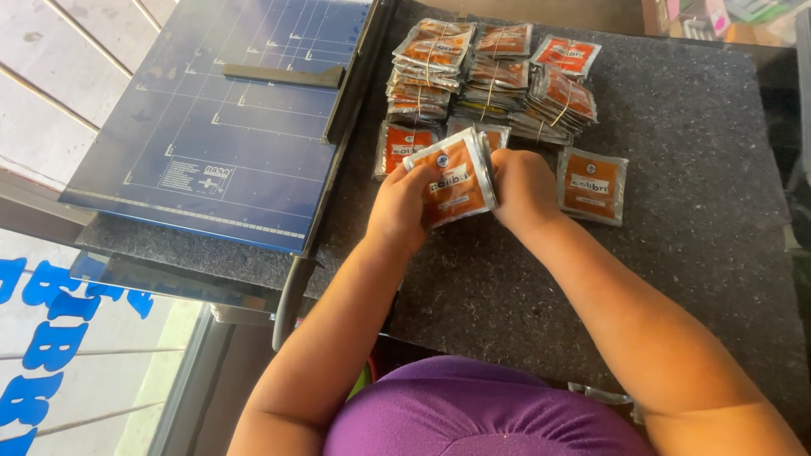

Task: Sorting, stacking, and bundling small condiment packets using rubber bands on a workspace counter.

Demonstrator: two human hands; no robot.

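My left hand [397, 207] and my right hand [524, 190] hold between them a small stack of orange and silver foil sachets [452, 179], tilted up off the dark granite counter [693, 194]. The left hand grips the stack's lower left side. On its right edge are the right hand's fingers. A single sachet [591, 186] lies flat just right of my right hand. Another loose sachet [397, 145] lies behind my left hand. Further back sit several bundles of sachets [494, 76] tied with rubber bands.
A blue paper cutter [228, 118] with a gridded board and a black lever arm [296, 291] takes up the counter's left part. Beyond the counter's left edge is a pale tiled floor [51, 76]. My purple top fills the bottom of the view.
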